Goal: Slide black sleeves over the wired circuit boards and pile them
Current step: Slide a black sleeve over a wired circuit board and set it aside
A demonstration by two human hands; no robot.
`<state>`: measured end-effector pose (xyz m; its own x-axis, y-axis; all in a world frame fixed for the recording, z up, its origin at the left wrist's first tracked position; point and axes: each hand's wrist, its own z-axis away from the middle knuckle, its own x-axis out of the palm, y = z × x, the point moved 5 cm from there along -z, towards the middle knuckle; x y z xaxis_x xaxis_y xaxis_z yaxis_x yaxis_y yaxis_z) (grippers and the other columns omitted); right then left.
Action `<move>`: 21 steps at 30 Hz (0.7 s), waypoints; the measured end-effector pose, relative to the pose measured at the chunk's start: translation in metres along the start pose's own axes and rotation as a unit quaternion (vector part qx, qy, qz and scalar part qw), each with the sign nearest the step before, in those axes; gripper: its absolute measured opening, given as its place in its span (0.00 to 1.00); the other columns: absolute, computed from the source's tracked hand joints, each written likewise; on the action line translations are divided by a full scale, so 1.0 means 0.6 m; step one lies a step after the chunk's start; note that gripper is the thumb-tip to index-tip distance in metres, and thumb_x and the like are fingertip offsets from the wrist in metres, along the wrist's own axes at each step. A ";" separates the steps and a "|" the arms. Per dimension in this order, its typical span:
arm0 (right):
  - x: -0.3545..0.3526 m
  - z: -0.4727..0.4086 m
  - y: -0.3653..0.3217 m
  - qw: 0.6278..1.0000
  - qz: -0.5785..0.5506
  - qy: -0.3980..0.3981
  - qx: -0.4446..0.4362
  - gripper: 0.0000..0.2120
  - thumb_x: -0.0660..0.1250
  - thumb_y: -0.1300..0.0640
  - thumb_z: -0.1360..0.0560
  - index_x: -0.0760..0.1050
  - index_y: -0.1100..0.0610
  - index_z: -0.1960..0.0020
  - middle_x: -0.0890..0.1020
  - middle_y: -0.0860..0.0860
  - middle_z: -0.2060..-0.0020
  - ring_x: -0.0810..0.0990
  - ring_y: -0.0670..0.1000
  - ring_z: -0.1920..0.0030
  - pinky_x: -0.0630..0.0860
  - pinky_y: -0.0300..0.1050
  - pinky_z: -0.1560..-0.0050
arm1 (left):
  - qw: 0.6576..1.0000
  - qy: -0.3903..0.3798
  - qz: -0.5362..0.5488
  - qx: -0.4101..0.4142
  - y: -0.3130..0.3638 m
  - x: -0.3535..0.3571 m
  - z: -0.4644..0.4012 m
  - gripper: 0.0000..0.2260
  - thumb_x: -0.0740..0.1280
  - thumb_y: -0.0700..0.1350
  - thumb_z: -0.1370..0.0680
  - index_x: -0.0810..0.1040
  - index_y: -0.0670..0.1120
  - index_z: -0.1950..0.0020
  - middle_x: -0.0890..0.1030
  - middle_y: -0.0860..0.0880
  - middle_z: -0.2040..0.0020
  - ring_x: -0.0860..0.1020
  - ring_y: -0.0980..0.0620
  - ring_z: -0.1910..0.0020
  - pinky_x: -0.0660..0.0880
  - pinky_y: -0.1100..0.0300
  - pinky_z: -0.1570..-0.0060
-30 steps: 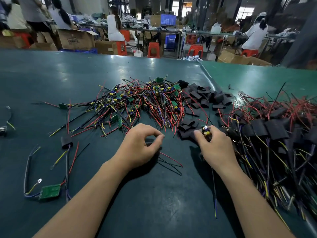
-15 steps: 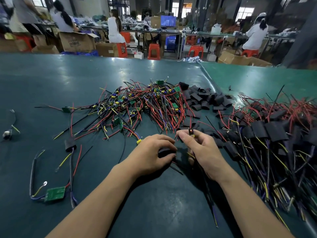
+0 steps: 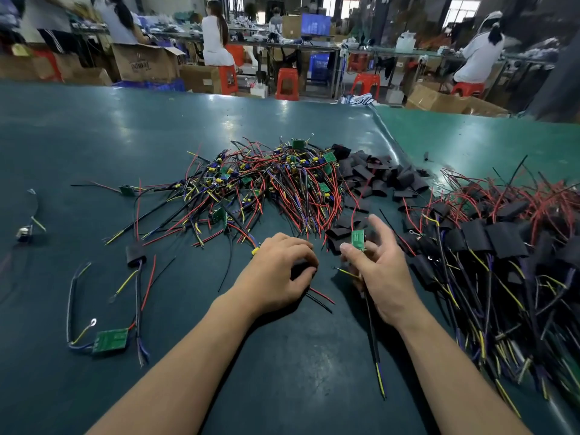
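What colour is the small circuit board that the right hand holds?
Green; the circuit board shows best in the head view, pinched in the right hand.

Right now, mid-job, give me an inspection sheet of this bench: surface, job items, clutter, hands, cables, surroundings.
Surface: dark green table mat, glossy with glare; a lighter green mat adjoins on the right.
Job's things: unsleeved board pile centre; loose black sleeves behind the hands; sleeved pile at right.
Clutter: a bare stray board and a single sleeved unit lie apart at left.
Grips: left hand curled round a black sleeve; right hand pinches a green board.
Cables: the held board's leads trail toward the table's near edge.
Surroundings: seated workers, red stools, cardboard boxes.
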<state>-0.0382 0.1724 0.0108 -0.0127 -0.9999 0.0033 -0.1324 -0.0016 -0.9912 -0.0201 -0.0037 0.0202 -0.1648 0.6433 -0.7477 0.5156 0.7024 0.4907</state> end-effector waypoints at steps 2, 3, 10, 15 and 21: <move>-0.004 0.006 -0.005 0.999 -0.038 0.001 -0.002 0.26 0.70 0.62 0.23 0.66 0.45 0.30 0.84 0.54 0.63 0.77 0.46 0.73 0.72 0.39 0.75 | 1.000 0.005 0.001 0.001 -0.001 0.001 0.001 0.05 0.71 0.43 0.24 0.83 0.48 0.50 0.82 0.52 0.43 0.76 0.50 0.43 0.70 0.50 0.39; -0.006 0.008 -0.010 0.999 -0.047 -0.004 -0.011 0.22 0.69 0.62 0.23 0.69 0.46 0.33 0.84 0.56 0.63 0.73 0.47 0.78 0.68 0.37 0.79 | 1.000 0.006 0.000 0.001 -0.001 0.001 0.001 0.07 0.71 0.43 0.24 0.83 0.48 0.47 0.82 0.52 0.42 0.76 0.50 0.42 0.70 0.51 0.38; -0.009 0.019 -0.016 0.986 -0.163 -0.022 0.014 0.11 0.53 0.59 0.17 0.73 0.57 0.42 0.85 0.63 0.54 0.71 0.52 0.79 0.66 0.37 0.79 | 0.998 0.000 -0.061 -0.007 0.005 -0.001 0.002 0.09 0.69 0.47 0.24 0.83 0.47 0.45 0.82 0.53 0.42 0.74 0.50 0.39 0.68 0.53 0.37; -0.016 0.018 -0.011 0.978 -0.208 -0.009 0.031 0.22 0.49 0.73 0.27 0.73 0.60 0.40 0.85 0.59 0.46 0.79 0.53 0.74 0.69 0.37 0.75 | 0.995 0.009 -0.097 -0.034 0.003 -0.002 0.003 0.08 0.67 0.49 0.23 0.84 0.51 0.47 0.82 0.54 0.43 0.73 0.47 0.43 0.65 0.52 0.42; -0.005 0.019 -0.015 0.990 -0.131 0.043 -0.019 0.08 0.66 0.66 0.22 0.74 0.56 0.46 0.86 0.53 0.49 0.82 0.51 0.70 0.75 0.38 0.75 | 0.997 0.027 -0.052 -0.046 -0.001 -0.008 0.009 0.11 0.70 0.47 0.23 0.81 0.50 0.41 0.83 0.52 0.47 0.73 0.48 0.46 0.64 0.57 0.45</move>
<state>-0.0254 0.1751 0.0183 -0.0571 -0.9604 0.2728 -0.1794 -0.2589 -0.9491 -0.0151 -0.0087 0.0208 -0.2602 0.5799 -0.7720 0.4140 0.7893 0.4533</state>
